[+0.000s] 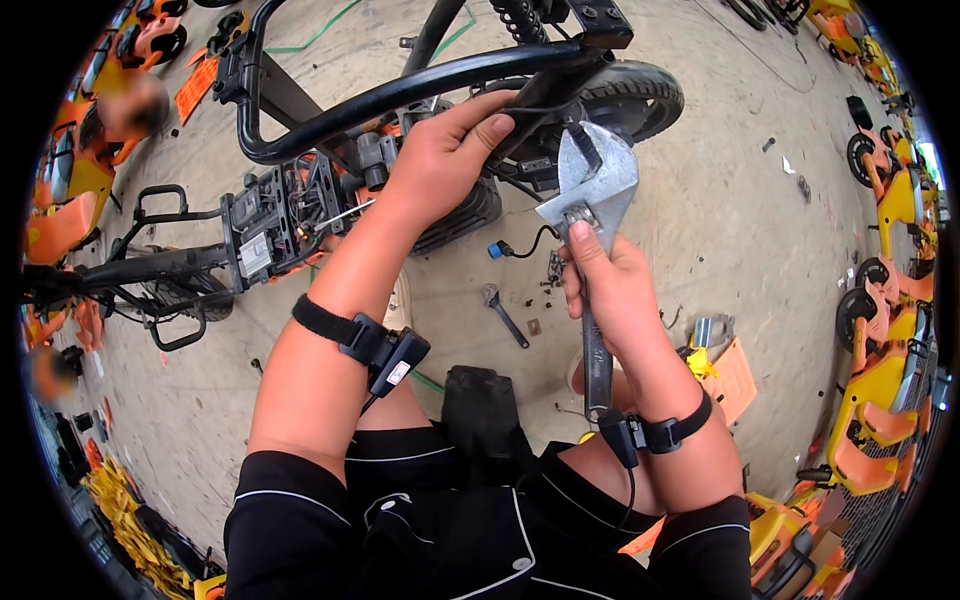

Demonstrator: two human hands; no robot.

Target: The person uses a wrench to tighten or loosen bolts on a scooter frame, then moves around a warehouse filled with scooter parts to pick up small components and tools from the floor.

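Note:
A large adjustable wrench (597, 185) is in my right hand (618, 290), the thumb lying by its adjusting screw. Its handle points down toward my knee. The jaws are up at a dark part near the end of the black tube; whether they grip it I cannot tell. My left hand (440, 160) is wrapped round the black tube (545, 90) of a stripped scooter frame, thumb on top and fingers partly hidden behind it. A curved black bar (400, 88) crosses just above that hand. Beyond the wrench is a black-tyred wheel (645, 98).
On the concrete floor lie a smaller adjustable wrench (505, 315), scattered small bolts (553, 268) and a cable with a blue connector (497, 250). An open frame with wiring (285, 215) extends left. Yellow-orange scooters (885, 400) line the right side.

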